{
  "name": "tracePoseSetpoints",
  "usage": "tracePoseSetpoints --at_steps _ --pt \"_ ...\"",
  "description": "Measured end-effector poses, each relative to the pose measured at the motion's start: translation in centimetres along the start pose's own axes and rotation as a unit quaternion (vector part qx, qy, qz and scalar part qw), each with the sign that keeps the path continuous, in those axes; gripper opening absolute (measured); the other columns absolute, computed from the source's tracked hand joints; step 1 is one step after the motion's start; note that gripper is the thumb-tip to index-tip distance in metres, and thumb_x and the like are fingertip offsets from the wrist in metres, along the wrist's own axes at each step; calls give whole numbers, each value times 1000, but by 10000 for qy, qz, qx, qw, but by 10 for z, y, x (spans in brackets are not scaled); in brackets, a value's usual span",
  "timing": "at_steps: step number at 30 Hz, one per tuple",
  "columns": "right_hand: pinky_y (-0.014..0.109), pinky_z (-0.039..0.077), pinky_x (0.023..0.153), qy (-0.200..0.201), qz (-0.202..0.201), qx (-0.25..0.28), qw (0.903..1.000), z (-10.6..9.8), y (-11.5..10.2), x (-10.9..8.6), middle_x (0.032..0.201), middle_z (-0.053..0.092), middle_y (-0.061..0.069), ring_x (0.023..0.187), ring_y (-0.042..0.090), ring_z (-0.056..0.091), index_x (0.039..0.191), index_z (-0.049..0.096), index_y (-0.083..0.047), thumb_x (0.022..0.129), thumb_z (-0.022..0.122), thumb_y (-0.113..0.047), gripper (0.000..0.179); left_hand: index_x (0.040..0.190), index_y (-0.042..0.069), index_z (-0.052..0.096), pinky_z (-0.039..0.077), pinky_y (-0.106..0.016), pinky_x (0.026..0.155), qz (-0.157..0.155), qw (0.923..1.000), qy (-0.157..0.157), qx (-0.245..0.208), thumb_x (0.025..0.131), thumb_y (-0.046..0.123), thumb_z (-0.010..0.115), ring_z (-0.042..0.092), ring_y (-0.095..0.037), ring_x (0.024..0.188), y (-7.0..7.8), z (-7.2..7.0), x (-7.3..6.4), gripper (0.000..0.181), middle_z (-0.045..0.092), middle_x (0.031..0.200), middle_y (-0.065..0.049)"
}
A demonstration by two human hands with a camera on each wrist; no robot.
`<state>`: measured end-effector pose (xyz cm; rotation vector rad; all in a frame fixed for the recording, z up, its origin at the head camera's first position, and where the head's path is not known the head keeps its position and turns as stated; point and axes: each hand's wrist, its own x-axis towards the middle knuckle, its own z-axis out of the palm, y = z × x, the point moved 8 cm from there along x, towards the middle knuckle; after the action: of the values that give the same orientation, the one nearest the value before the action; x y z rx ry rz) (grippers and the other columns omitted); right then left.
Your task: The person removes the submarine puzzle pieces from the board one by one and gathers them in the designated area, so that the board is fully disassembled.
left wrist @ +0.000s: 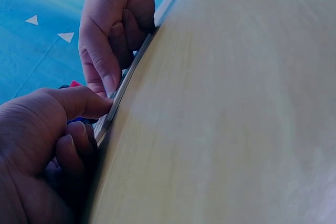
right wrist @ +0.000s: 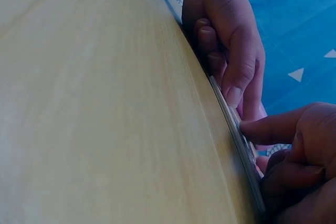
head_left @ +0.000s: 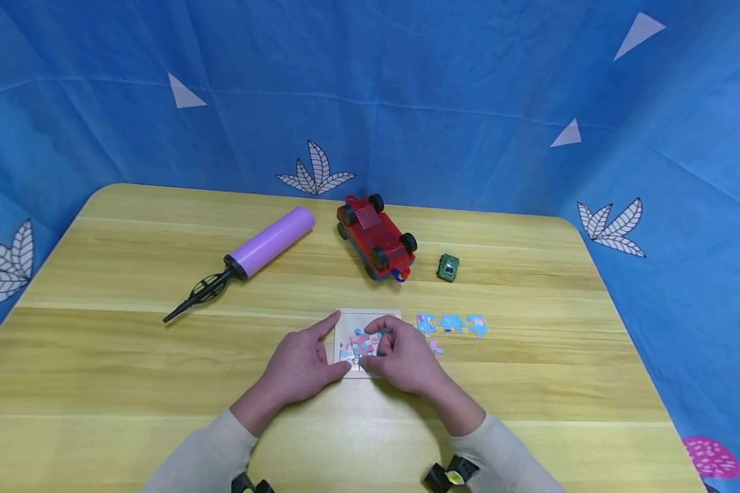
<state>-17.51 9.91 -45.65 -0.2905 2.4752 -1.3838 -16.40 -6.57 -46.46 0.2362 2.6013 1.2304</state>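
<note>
A small white jigsaw board (head_left: 359,318) lies on the table with several pink and blue pieces in its lower part. My left hand (head_left: 299,366) holds the board along its left side, index finger at the upper left corner and thumb at the lower edge. Over the board's right half, my right hand (head_left: 407,359) has its thumb and index finger curled around a pink puzzle piece (head_left: 362,344). Both wrist views are low and edge-on, so the pieces under the fingers are mostly hidden there. The left thumb (left wrist: 97,104) touches the board's near edge.
Several loose puzzle pieces (head_left: 451,323) lie right of the board. Behind it are an overturned red toy car (head_left: 376,236) and a small green toy car (head_left: 448,268). A purple hand pump (head_left: 274,241) lies at the left. Blue printed cloth (head_left: 370,103) hangs behind the table.
</note>
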Motion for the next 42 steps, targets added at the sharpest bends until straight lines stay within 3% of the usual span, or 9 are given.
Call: tracePoseSetpoints --at_steps 5,14,27,42 --pt "30 40 58 28 15 -79 10000 0 0 0 60 46 -4 53 10 41 107 64 -9 77 88 -19 40 152 12 45 39 -30 47 60 9999 42 -83 78 26 86 49 -12 47 0 -1 0 86 53 57 5" --pt "32 44 63 -124 -22 17 9999 2 0 0 57 43 -4 50 11 39 108 64 -7 79 79 -2 33 153 13 44 40 -30 48 -51 10000 -38 -5 79 28 85 50 -13 48 -1 0 -1 86 54 59 4" --pt "30 40 59 -158 -112 -228 9996 2 -4 0 57 43 -6 50 8 39 104 65 -11 84 80 -11 25 152 14 44 39 -31 48 -34 10000 -26 -32 79 29 85 49 -13 47 -1 0 -1 85 54 58 4" --pt "28 38 56 -204 -178 -19 9996 0 -2 -2 59 45 -5 51 10 41 105 64 -11 88 78 -15 23 153 14 44 40 -30 46 -71 9999 -32 -63 79 27 85 50 -13 47 -2 1 0 85 54 58 4"
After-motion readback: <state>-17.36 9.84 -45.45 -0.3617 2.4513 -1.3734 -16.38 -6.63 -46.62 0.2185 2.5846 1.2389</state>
